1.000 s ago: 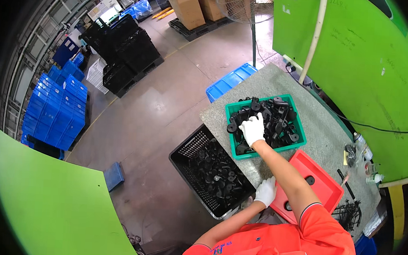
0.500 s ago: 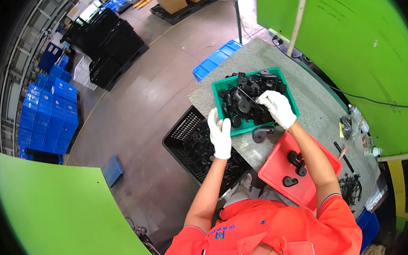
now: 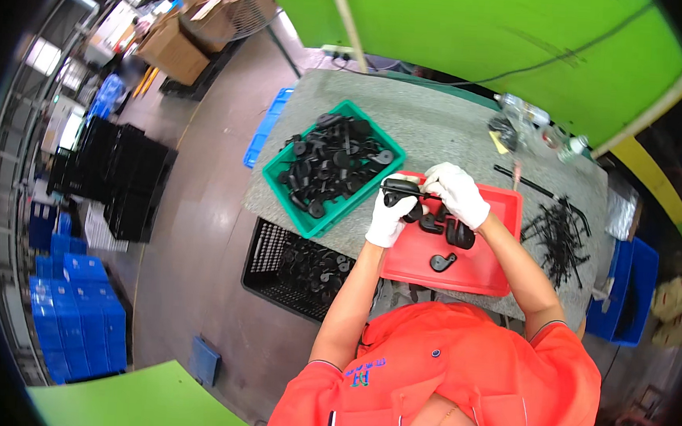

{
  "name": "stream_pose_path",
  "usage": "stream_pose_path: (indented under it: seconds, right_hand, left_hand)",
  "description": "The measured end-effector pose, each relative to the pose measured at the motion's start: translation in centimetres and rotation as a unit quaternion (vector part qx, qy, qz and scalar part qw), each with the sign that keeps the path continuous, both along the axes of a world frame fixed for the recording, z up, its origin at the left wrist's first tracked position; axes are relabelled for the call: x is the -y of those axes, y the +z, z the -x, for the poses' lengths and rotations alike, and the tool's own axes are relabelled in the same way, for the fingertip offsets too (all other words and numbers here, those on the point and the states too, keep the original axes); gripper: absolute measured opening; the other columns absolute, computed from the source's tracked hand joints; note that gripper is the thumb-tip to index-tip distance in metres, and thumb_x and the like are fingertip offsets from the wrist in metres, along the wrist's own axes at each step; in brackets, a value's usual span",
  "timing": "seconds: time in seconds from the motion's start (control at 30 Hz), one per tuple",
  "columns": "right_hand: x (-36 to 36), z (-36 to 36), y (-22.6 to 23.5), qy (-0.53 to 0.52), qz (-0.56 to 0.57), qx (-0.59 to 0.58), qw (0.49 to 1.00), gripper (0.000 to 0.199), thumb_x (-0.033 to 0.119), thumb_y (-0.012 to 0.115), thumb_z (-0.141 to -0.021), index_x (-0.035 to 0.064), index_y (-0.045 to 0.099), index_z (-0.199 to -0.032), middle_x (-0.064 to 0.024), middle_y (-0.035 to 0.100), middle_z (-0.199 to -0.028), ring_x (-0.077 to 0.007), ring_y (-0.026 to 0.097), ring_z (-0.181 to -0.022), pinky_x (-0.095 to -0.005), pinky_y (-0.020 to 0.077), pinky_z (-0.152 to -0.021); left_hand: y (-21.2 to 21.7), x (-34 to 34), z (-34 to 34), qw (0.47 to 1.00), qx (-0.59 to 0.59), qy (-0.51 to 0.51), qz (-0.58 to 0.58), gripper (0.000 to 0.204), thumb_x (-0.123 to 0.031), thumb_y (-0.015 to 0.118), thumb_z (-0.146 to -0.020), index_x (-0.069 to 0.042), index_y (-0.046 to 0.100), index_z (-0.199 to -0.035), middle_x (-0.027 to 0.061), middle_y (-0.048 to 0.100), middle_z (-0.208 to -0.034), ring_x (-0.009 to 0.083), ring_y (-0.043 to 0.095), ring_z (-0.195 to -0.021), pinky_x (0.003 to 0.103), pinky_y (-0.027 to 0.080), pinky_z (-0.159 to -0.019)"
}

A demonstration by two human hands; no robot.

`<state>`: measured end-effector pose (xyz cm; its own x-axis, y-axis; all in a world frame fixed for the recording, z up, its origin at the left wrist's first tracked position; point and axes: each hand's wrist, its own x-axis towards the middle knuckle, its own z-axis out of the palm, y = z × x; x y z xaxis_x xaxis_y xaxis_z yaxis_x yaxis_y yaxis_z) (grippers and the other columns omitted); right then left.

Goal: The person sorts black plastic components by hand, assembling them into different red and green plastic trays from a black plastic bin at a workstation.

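My left grip (image 3: 387, 224), closed on black parts (image 3: 401, 186) at the red tray (image 3: 410, 258), could drop one if overfilled; whether my right grip (image 3: 459, 197) pinches anything, I cannot tell.

Blue crates (image 3: 84, 322): we see them stacked at left.
Cardboard boxes (image 3: 174, 49): we spot them far left.
Blue bin (image 3: 641, 282): we have it at right.

Near centre, a black part (image 3: 402, 187) partly hides the left hand (image 3: 387, 222). The fan (image 3: 245, 12) at upper left is cut off by the frame's top edge.
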<state>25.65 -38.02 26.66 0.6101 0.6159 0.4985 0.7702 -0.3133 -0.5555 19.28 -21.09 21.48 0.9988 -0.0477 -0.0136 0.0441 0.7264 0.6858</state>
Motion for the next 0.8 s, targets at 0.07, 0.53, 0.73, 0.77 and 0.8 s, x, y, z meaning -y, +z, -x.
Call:
stream_pose_path:
  seconds: [0.07,0.53,0.73,0.77,0.8]
  right_hand:
    - [2.1,0.8,-0.2,-0.055,0.019,0.040,0.998,0.011,0.014,0.053,-0.077,0.0084,0.062,-0.080,-0.0050,0.058,-0.081,-0.0262,0.056,-0.082,-0.0357,0.0446,-0.075]
    - [12.7,2.8,-7.4,-0.193,-0.167,-0.201,0.946,0.011,0.013,0.051,-0.083,0.0074,0.058,-0.077,-0.0043,0.060,-0.080,-0.0173,0.058,-0.074,-0.0295,0.0475,-0.068]
    - [11.8,2.7,-8.6,-0.041,-0.565,-0.461,0.683,0.023,0.023,0.044,-0.095,0.0031,0.054,-0.087,-0.0088,0.060,-0.088,-0.0171,0.058,-0.083,-0.0325,0.0468,-0.079]
    - [10.8,2.9,-7.8,-0.009,-0.607,-0.487,0.628,0.023,0.024,0.044,-0.096,0.0040,0.053,-0.089,-0.0086,0.060,-0.088,-0.0175,0.058,-0.085,-0.0336,0.0469,-0.081]
    - [9.8,3.3,-6.1,-0.031,-0.637,-0.516,0.572,0.024,0.028,0.050,-0.093,0.0049,0.054,-0.091,-0.0034,0.055,-0.084,-0.0186,0.056,-0.082,-0.0336,0.0483,-0.081]
  left_hand:
    - [-0.8,1.7,-0.3,0.998,0.009,-0.003,-0.059,0.045,-0.004,0.068,-0.073,-0.010,0.047,-0.112,0.0084,0.056,-0.107,0.0214,0.056,-0.096,0.041,0.054,-0.075]
    - [-6.0,1.9,0.4,0.597,0.238,0.063,-0.763,0.063,-0.033,0.078,-0.063,-0.002,0.051,-0.111,0.0156,0.052,-0.115,0.0361,0.045,-0.110,0.043,0.039,-0.094]
    - [-2.2,8.9,-0.1,0.891,0.062,-0.111,-0.436,0.087,-0.026,0.078,-0.066,-0.006,0.032,-0.137,0.0116,0.037,-0.139,0.0243,0.036,-0.126,0.039,0.040,-0.095]
    - [-2.5,9.3,-0.7,0.882,0.077,-0.117,-0.450,0.089,-0.023,0.078,-0.065,-0.007,0.029,-0.138,0.0127,0.035,-0.140,0.0241,0.035,-0.127,0.041,0.041,-0.095]
    - [-1.9,9.9,-1.1,0.886,0.074,-0.135,-0.436,0.091,-0.021,0.078,-0.065,-0.007,0.028,-0.139,0.0127,0.035,-0.140,0.0249,0.034,-0.128,0.042,0.041,-0.095]
